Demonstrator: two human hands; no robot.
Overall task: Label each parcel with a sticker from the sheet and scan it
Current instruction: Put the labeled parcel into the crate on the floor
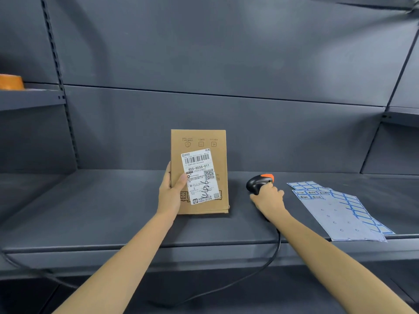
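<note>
In the middle of the frame a brown cardboard parcel (199,172) stands upright on a dark grey shelf (90,211), its lower edge down on the shelf surface and its printed face turned toward the camera. The left hand (171,192) grips the parcel's left edge, thumb laid across the front and touching the white shipping label (200,176), the other fingers hidden behind the box. The label sits slightly tilted on the parcel's face and carries a barcode at its top, the printed line 855-855S-011, a QR code and a handwritten number in black marker. Just right of the parcel, and apart from it, the right hand (268,199) is curled round the handle of a black scanner (259,183) with an orange top; the scanner's head points to the left of the frame, toward the parcel. A black cable (275,250) runs from under that hand over the shelf's front edge and down to the lower middle of the frame. At the right, near the scanner hand but not touching it, lie overlapping sticker sheets (337,211), flat on the shelf, with blue-bordered stickers along their upper and right parts and bare backing over the rest. At the upper left, on a higher shelf, an orange object (11,82) shows in part, too blurred to identify.
</note>
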